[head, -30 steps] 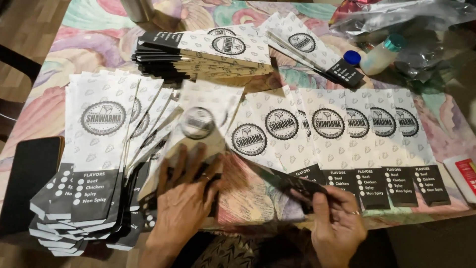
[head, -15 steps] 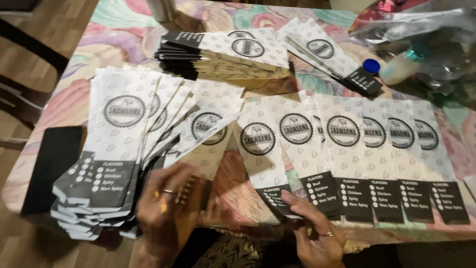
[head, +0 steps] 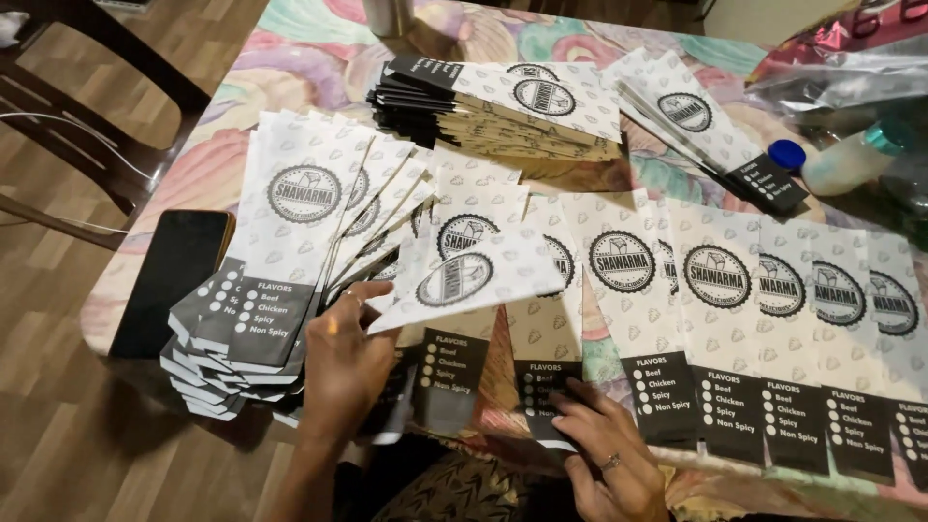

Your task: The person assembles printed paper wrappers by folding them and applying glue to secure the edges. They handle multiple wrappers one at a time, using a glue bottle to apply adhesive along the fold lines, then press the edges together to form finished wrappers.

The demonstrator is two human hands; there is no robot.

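The left hand (head: 348, 362) pinched a thin white-and-black printed paper sleeve (head: 464, 280), lifted over the fanned pile (head: 280, 242). The right hand (head: 599, 449), fingers spread, pressed a laid-out sleeve's black end (head: 544, 382). Light, floppy, easily creased paper seemed best gripped at an edge.

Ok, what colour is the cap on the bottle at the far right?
Blue cap, clearest in the head view.

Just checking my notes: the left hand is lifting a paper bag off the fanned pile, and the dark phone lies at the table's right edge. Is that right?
Not quite. The head view shows the dark phone at the table's left edge, beside the fanned pile, not the right. The rest holds: the left hand is lifting a paper bag off that pile.
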